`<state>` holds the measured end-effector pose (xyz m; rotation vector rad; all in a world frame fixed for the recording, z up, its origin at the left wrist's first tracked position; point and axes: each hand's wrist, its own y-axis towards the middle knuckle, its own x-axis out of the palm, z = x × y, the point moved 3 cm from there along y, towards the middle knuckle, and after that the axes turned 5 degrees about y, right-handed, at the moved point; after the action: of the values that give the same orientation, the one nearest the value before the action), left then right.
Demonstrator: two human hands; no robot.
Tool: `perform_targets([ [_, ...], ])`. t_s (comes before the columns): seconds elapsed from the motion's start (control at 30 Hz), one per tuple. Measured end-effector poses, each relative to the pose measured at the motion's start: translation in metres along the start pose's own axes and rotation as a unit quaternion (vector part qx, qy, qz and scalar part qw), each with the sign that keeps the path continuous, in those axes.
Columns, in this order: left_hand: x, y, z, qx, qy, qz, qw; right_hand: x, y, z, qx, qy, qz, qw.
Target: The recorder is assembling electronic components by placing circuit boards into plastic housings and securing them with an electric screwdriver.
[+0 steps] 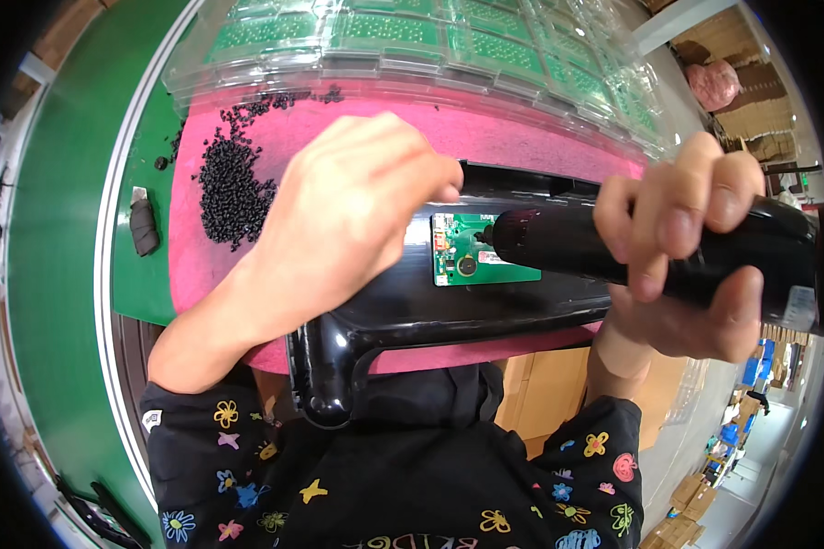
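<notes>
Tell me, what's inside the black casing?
A green board lies in the casing. The black tool in the right hand covers part of the board; the left hand hides some of the casing. Anything beneath the board can't be seen.

On my left, a stubby dark wrapped piece (144,227) is lying on a green surface (137,291). Across the far side I'm seeing clear plastic trays (403,64). At far right a pink bundle (712,85) is resting by brown cardboard; at near right, brown boxes (694,495) are sitting beyond me.
</notes>
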<state>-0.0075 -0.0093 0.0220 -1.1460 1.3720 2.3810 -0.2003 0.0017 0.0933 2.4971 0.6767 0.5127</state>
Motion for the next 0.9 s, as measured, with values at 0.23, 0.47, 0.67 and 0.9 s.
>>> perform_targets([
  [0.23, 0.001, 0.001, 0.001, -0.087, -0.039, 0.016, 0.995, 0.004, -0.006, 0.02, 0.023, -0.072, 0.094, 0.993],
  [0.47, 0.001, -0.001, 0.0, -0.105, -0.028, -0.019, 0.994, 0.003, 0.0, 0.03, 0.063, -0.082, 0.076, 0.992],
  [0.67, 0.002, -0.007, -0.003, -0.103, -0.048, -0.025, 0.993, 0.001, 0.012, 0.042, 0.106, -0.014, -0.036, 0.994],
  [0.9, 0.004, -0.008, -0.005, -0.105, -0.094, -0.068, 0.988, -0.004, 0.02, 0.045, 0.145, -0.034, -0.093, 0.984],
])
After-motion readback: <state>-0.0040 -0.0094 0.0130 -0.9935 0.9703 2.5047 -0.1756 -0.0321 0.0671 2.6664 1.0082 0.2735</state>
